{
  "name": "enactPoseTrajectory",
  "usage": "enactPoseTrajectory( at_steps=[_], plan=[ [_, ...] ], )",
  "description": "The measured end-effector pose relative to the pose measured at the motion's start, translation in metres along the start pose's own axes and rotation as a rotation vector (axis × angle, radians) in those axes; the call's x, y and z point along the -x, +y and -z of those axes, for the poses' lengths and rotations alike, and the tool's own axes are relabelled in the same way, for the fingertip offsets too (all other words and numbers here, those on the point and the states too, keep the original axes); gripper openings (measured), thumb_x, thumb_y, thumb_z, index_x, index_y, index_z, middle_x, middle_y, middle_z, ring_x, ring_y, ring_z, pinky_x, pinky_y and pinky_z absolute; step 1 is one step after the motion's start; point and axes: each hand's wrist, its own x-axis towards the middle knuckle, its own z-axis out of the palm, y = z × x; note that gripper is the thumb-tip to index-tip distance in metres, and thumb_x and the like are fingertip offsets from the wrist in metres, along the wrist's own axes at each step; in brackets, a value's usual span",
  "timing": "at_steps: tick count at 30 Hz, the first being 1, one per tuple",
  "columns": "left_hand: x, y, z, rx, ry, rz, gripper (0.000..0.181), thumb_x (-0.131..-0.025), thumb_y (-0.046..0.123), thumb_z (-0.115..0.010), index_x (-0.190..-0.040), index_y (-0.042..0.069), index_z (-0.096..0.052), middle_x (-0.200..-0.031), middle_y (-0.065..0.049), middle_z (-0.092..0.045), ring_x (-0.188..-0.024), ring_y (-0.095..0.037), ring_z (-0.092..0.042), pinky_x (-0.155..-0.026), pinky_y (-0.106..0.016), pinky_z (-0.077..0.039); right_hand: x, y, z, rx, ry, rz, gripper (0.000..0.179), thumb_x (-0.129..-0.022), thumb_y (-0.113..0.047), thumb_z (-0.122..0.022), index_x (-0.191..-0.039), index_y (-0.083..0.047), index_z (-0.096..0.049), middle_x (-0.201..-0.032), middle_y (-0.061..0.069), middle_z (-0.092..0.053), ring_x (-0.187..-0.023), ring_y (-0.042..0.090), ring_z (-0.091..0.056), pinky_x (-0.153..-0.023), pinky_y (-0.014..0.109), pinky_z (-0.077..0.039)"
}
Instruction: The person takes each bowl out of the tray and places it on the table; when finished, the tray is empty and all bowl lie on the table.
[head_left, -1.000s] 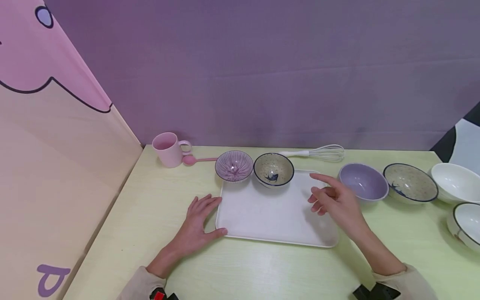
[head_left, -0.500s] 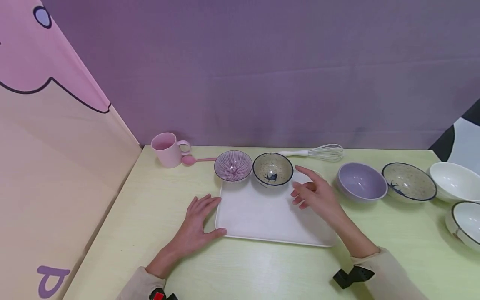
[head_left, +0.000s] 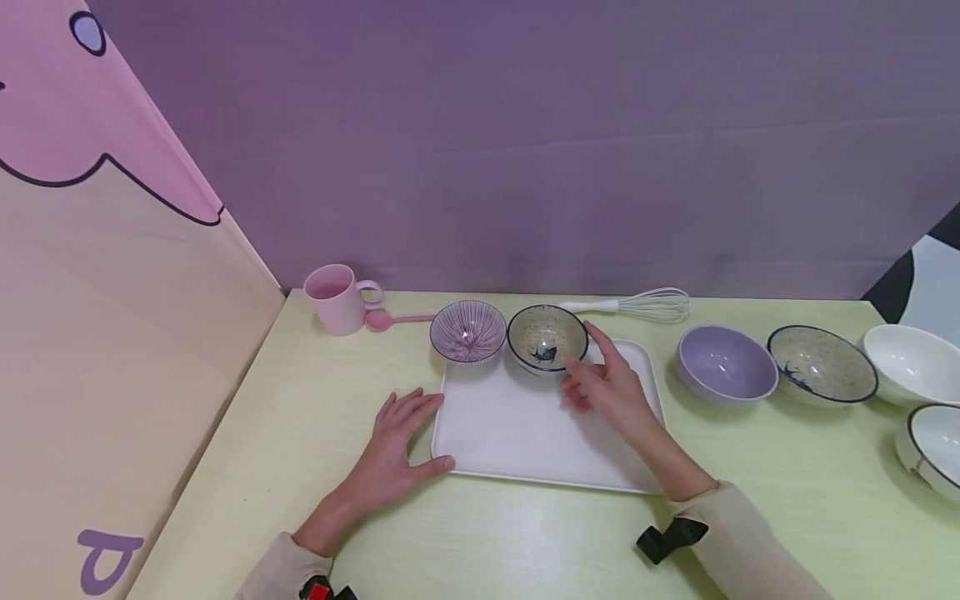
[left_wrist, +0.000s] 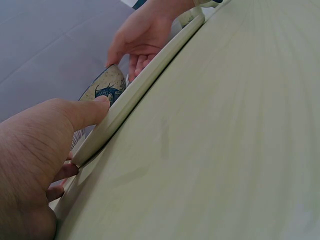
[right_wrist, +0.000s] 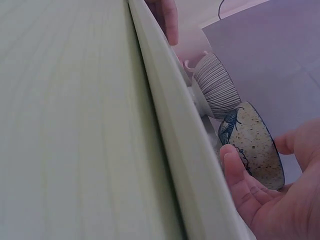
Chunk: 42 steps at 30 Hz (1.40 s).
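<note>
The white rectangular tray (head_left: 555, 433) lies on the table. My left hand (head_left: 397, 454) rests at its near left corner, thumb at the front edge, fingers spread along the left side. At the tray's back edge stand a purple-striped bowl (head_left: 468, 333) and a speckled, dark-rimmed bowl (head_left: 542, 335) with a blue motif. My right hand (head_left: 611, 392) is at the speckled bowl's right and near side. In the right wrist view its fingers (right_wrist: 240, 175) curve round that bowl's outside (right_wrist: 257, 145); the underside is partly hidden. The striped bowl (right_wrist: 217, 87) stands beside it.
A pink mug (head_left: 335, 302) and pink spoon (head_left: 380, 320) stand at the back left. A white whisk (head_left: 652, 306) lies behind the tray. To the right are a purple bowl (head_left: 726, 364), another speckled bowl (head_left: 821, 364), a white bowl (head_left: 915, 362) and a dark-rimmed white bowl (head_left: 937, 450).
My right hand has moved left, from beside the purple bowl across the tray to the speckled bowl, and now touches it. My left hand and the bowls have stayed in place.
</note>
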Motion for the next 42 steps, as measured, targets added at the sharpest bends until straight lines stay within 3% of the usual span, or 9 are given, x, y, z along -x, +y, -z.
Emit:
enactPoseTrajectory(
  at_steps=[7,26,42],
  plan=[
    [-0.001,0.001,0.0,0.003,0.001,-0.001,0.086,-0.093,0.038,-0.088,-0.162,0.001,-0.053,-0.166,-0.019,-0.053,-0.163,-0.045,-0.033,-0.138,-0.064,-0.006,-0.003,-0.001,-0.005,-0.067,0.019,0.004,0.079,-0.115,-0.015,-0.06,-0.179,-0.016,-0.015,-0.1,0.025,-0.082,-0.07,0.012,-0.079,-0.064,0.03,-0.067],
    [-0.002,0.003,0.0,0.01,0.003,-0.015,0.086,-0.092,0.036,-0.088,-0.161,-0.001,-0.053,-0.165,-0.021,-0.054,-0.162,-0.046,-0.034,-0.137,-0.065,-0.006,0.0,-0.005,-0.008,-0.193,0.09,-0.065,0.076,-0.11,-0.005,-0.059,-0.178,-0.018,-0.027,-0.089,0.018,-0.083,-0.069,0.01,-0.08,-0.065,0.025,-0.067],
    [0.0,-0.001,0.0,0.003,0.009,-0.021,0.086,-0.092,0.038,-0.087,-0.162,0.001,-0.053,-0.165,-0.02,-0.054,-0.162,-0.047,-0.035,-0.137,-0.066,-0.007,0.025,-0.01,0.003,-0.143,0.082,-0.067,0.076,-0.105,0.001,-0.056,-0.175,-0.018,-0.036,-0.083,0.018,-0.081,-0.068,0.012,-0.08,-0.067,0.029,-0.069]
  ],
)
